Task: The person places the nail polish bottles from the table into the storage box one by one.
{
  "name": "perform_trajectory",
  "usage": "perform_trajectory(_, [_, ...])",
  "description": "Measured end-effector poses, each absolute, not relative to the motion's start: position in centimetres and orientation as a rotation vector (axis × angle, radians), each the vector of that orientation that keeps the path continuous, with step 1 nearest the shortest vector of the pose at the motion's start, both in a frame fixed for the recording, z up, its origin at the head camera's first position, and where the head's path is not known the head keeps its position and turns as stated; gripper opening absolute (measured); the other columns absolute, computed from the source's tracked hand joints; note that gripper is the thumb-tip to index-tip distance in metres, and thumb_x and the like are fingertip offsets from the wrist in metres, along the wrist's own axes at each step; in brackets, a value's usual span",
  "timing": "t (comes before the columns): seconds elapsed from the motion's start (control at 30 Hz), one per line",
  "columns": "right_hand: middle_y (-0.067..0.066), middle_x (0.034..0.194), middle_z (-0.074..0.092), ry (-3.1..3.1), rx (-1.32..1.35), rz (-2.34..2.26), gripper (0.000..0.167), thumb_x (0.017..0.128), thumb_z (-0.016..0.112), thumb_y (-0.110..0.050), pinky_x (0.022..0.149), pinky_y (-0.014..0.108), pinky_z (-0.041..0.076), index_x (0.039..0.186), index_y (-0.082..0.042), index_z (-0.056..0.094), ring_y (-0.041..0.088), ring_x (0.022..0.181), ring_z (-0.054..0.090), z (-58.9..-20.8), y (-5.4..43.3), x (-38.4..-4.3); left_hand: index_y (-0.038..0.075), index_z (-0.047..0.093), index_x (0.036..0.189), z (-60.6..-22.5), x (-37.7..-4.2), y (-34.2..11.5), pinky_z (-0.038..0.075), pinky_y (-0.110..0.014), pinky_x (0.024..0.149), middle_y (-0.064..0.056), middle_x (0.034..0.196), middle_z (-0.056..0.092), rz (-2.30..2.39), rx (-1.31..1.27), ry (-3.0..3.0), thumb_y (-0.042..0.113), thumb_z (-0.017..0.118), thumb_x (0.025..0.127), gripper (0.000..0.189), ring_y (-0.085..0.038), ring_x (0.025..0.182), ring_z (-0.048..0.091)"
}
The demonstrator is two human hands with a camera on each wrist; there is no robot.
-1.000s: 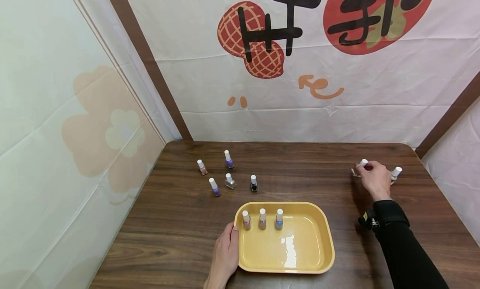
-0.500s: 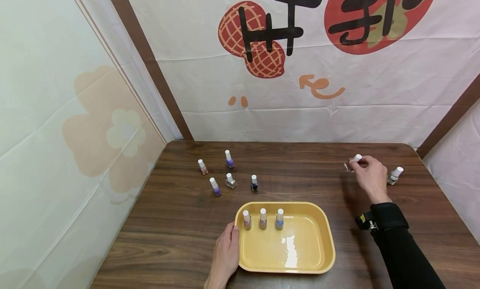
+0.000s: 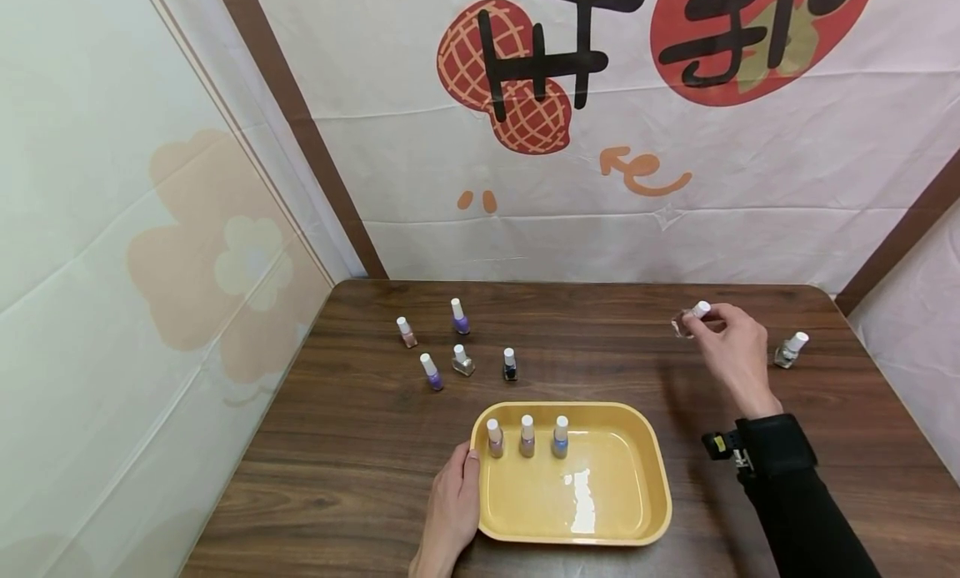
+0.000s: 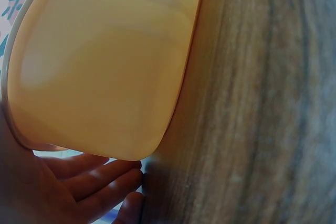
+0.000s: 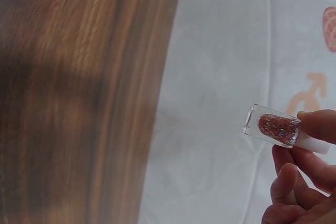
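Observation:
Thumb and fingers of my right hand (image 3: 733,349) pinch a nail polish bottle (image 5: 275,127) by its white cap, above the back right of the table. Its clear glass holds reddish glitter, seen in the right wrist view. My left hand (image 3: 453,499) grips the left side of a yellow tray (image 3: 615,499), its thumb at the rim and its fingers along the outer wall. Along the tray's far side stand two pinkish nail polish bottles (image 3: 527,436) and a blue nail polish bottle (image 3: 560,438), all white-capped.
Left of centre behind the tray are several more bottles: a pink one (image 3: 407,333), purple ones (image 3: 461,317), a clear silvery one (image 3: 462,361) and a dark one (image 3: 510,365). Another clear bottle (image 3: 791,350) sits at the right. A printed cloth (image 3: 555,186) hangs behind the table.
My right hand has lifted the glitter nail polish bottle and carried it leftward, away from the other bottle at the right. My left hand and the tray stay in place.

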State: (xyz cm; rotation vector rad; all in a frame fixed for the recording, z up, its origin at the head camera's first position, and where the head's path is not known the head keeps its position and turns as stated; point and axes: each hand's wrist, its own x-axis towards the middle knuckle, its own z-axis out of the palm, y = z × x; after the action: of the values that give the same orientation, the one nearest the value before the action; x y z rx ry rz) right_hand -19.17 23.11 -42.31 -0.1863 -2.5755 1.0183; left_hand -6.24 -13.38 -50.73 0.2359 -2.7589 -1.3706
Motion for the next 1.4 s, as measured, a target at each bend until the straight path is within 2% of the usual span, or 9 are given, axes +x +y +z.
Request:
perform_trajectory(0.17, [0.019, 0.101, 0.064, -2.571, -0.128, 1.020, 0.032, 0.095, 0.059, -0.029, 0.070, 0.036, 0.042, 0.107, 0.000, 0.065, 0.031, 0.088, 0.059, -41.5, 22.0, -18.3, 0.008, 0.061, 0.124, -50.7, -6.2, -13.3, 0.049, -0.046, 0.090, -0.010, 0.114, 0.069, -1.368, 0.231, -2.756, 0.030, 0.037, 0.105, 0.037, -0.025, 0.107, 0.064])
perform_trajectory(0.43, [0.015, 0.092, 0.063, -2.539, -0.046, 0.996, 0.027, 0.094, 0.061, -0.027, 0.067, 0.029, 0.033, 0.103, -0.002, 0.067, 0.021, 0.077, 0.049, -41.0, 20.7, -17.1, 0.008, 0.061, 0.124, -50.7, -6.2, -13.4, 0.049, -0.046, 0.089, -0.010, 0.114, 0.069, -1.369, 0.232, -2.753, 0.030, 0.037, 0.105, 0.037, -0.025, 0.107, 0.064])
perform_trajectory(0.73, [0.010, 0.086, 0.062, -2.530, 0.011, 0.965, 0.022, 0.092, 0.066, -0.026, 0.060, 0.024, 0.031, 0.100, -0.005, 0.068, 0.012, 0.067, 0.042, -40.8, 19.6, -15.8, 0.009, 0.061, 0.123, -50.8, -6.2, -13.3, 0.050, -0.045, 0.088, -0.010, 0.112, 0.069, -1.363, 0.236, -2.752, 0.030, 0.037, 0.105, 0.036, -0.024, 0.104, 0.064])
perform_trajectory(1.03, [0.007, 0.084, 0.065, -2.527, 0.069, 0.981, 0.019, 0.090, 0.069, -0.024, 0.060, 0.020, 0.035, 0.098, -0.007, 0.069, 0.009, 0.066, 0.047, -40.7, 18.7, -14.9, 0.010, 0.061, 0.123, -50.8, -6.2, -13.3, 0.049, -0.045, 0.089, -0.009, 0.112, 0.069, -1.357, 0.229, -2.750, 0.031, 0.037, 0.105, 0.037, -0.024, 0.105, 0.064])
perform_trajectory(1.4, [0.003, 0.084, 0.061, -2.569, 0.093, 1.010, 0.015, 0.088, 0.070, -0.025, 0.062, 0.023, 0.037, 0.094, -0.011, 0.070, 0.012, 0.070, 0.048, -40.5, 17.7, -13.8, 0.008, 0.061, 0.123, -51.0, -6.4, -13.3, 0.049, -0.046, 0.088, -0.010, 0.110, 0.069, -1.341, 0.213, -2.750, 0.029, 0.036, 0.105, 0.037, -0.026, 0.104, 0.065])
